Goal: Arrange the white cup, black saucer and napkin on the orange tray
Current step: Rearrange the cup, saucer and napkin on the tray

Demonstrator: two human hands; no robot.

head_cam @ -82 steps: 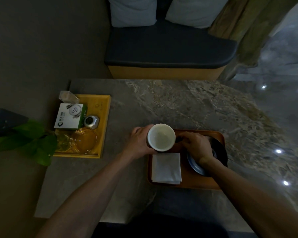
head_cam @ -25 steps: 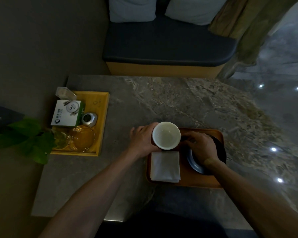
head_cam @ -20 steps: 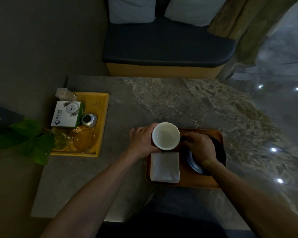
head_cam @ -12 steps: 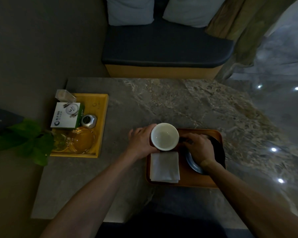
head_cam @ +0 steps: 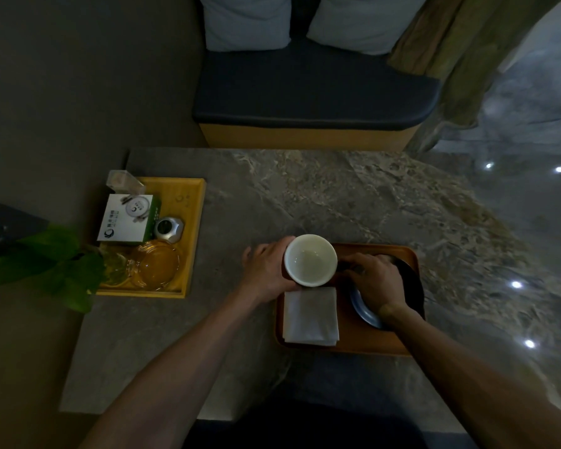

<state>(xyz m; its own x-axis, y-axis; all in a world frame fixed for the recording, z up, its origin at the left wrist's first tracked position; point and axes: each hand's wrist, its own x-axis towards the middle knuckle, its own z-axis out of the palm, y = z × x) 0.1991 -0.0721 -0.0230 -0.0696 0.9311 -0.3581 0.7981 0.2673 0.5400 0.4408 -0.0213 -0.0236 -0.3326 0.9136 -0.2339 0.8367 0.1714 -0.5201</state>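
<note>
Little has shifted since the earlier frames: cup, saucer and napkin sit much as they did, both hands hold their places, only the framing drifts slightly.

Head view, the only one. My left hand (head_cam: 268,270) is wrapped around the side of the white cup (head_cam: 310,259), fingers curled against its wall; the cup is upright, empty, over the far-left corner of the orange tray (head_cam: 363,343). Cannot tell whether its base is down on the tray or just lifted. My right hand (head_cam: 374,280) lies palm-down on the black saucer (head_cam: 365,314), fingers bent over its far rim; whether it grips or only steadies, I cannot tell. The saucer sits on the tray's right half. Napkin (head_cam: 311,315), folded square, lies flat on the near-left part, just below the cup.

Judged step: positioning cup against saucer. Next move likely calls for lifting the cup clear, freeing the saucer's centre, and setting the cup down there without dragging the napkin.
</note>
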